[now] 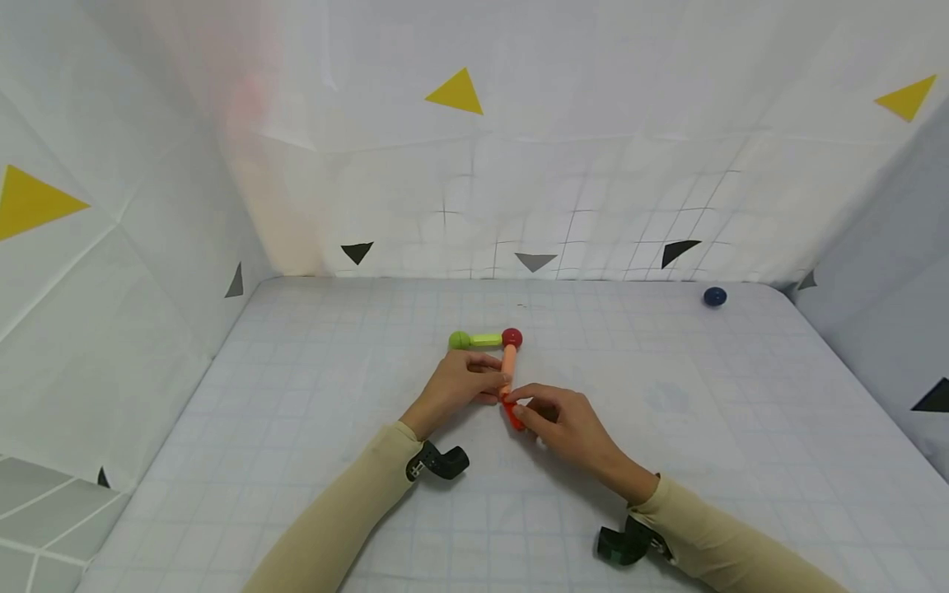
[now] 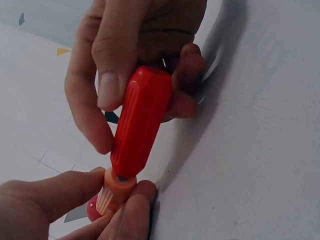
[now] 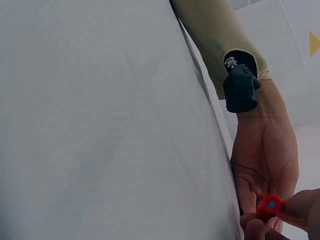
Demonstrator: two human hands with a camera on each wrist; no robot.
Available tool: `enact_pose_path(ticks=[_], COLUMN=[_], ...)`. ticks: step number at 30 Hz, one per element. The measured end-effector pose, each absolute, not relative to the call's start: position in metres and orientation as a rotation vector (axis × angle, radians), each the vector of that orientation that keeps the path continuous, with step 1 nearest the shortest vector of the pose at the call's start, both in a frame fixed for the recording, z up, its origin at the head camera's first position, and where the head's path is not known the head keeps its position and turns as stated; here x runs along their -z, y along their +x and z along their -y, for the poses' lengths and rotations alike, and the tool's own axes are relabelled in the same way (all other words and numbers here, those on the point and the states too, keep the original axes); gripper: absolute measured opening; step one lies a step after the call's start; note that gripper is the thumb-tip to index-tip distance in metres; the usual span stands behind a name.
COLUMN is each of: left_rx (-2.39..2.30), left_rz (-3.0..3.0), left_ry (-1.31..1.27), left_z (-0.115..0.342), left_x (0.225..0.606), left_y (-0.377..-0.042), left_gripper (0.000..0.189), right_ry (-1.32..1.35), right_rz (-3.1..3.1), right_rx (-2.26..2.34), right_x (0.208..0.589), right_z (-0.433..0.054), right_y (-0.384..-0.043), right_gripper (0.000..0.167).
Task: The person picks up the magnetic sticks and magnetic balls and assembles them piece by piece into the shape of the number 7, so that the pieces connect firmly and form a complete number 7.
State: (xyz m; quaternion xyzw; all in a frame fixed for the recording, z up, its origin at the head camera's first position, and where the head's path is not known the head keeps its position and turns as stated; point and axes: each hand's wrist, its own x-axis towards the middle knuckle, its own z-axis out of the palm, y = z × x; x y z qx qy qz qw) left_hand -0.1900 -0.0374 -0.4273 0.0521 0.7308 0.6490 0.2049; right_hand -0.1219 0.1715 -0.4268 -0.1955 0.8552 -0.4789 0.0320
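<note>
A red magnetic stick point(image 1: 515, 417) is pinched between the thumb and fingers of my right hand point(image 1: 571, 422). My left hand point(image 1: 461, 384) pinches an orange stick point(image 1: 508, 361) near its lower end. In the left wrist view, the end of the red stick point(image 2: 141, 120) meets the end of the orange stick point(image 2: 113, 192), in line or nearly so. At its far end the orange stick joins a dark red ball point(image 1: 511, 338). From that ball a yellow-green stick point(image 1: 486, 339) runs left to a green ball point(image 1: 460, 339). The right wrist view shows the red stick's near end point(image 3: 270, 204) with a grey spot.
A dark blue ball point(image 1: 715, 296) lies at the back right of the white gridded table point(image 1: 356, 329). White sheet walls point(image 1: 593, 181) with yellow, black and grey triangles enclose the back and sides. A dark camera mount point(image 1: 441, 462) sticks out from the left wrist, another point(image 1: 624, 545) from the right.
</note>
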Motion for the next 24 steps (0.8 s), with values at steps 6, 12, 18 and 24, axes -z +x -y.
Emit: enact_pose_path(ticks=[6,12,18,24], left_rx=[-1.783,-1.761,-1.777,-1.791], left_rz=[-2.058,-2.079,-2.069,-2.038], left_ry=[0.152,0.166,0.182,0.187], left_z=[0.0387,0.0398,0.0402,0.0408], left_x=[0.4271,0.4257,0.426,0.4269], left_y=[-0.1888,-0.1884,-0.1896,-0.1901], left_gripper=[0.034,0.037,0.034,0.034], right_ry=[-0.635,-0.676,-0.77,-0.834], right_rz=[-2.603,-2.612,-2.619,-2.648], right_rx=[1.481,1.484,1.447,1.403], right_x=[0.4315,0.4312,0.4298,0.4316], right_z=[-0.1708,-0.1698,-0.1697,-0.1693], right_y=[-0.1219,-0.1222,-0.123,-0.1245], right_gripper=[0.024,0.033,0.045,0.053])
